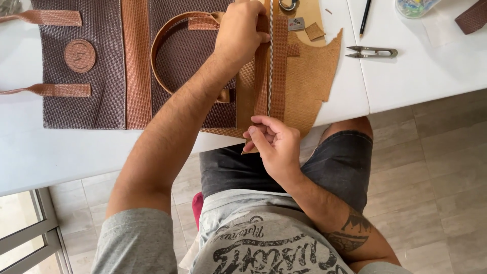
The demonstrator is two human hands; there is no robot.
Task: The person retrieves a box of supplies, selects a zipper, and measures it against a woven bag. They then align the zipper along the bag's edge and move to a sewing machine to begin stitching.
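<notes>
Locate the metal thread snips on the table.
In the head view, the thread snips lie on the white table, upper right, beside the tan fabric piece and below a black pencil.

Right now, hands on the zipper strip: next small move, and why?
Probably slide the left hand down the tan strip toward the right hand, smoothing it beside the zipper. The left presses the far end, the right pinches the near end at the table edge; the stretch between lies unheld.
</notes>
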